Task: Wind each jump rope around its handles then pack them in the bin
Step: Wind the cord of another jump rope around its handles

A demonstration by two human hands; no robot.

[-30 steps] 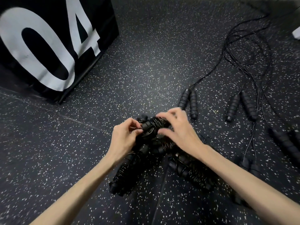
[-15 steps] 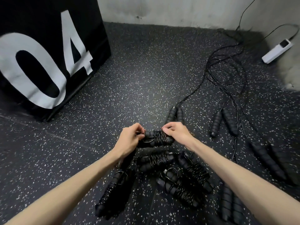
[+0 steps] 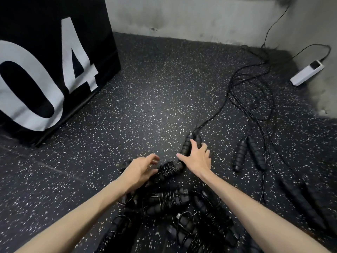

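Nearest you, the wound bundles (image 3: 169, 199) lie heaped on the floor, several cut off by the frame's bottom edge. Your left hand (image 3: 140, 170) hovers slack, fingers apart, over one. Your right hand (image 3: 197, 157) closes around the next rope's paired handles (image 3: 187, 146); its cord (image 3: 242, 99) crosses others beyond, so lifting could snag neighbours. No bin is clearly identifiable.

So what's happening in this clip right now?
A person is bundling jump ropes on a gym floor. The right hand reaches onto the next unwound handle pair; the left hand hovers open over a wound bundle. Several wound bundles lie near; more unwound ropes wait at right.
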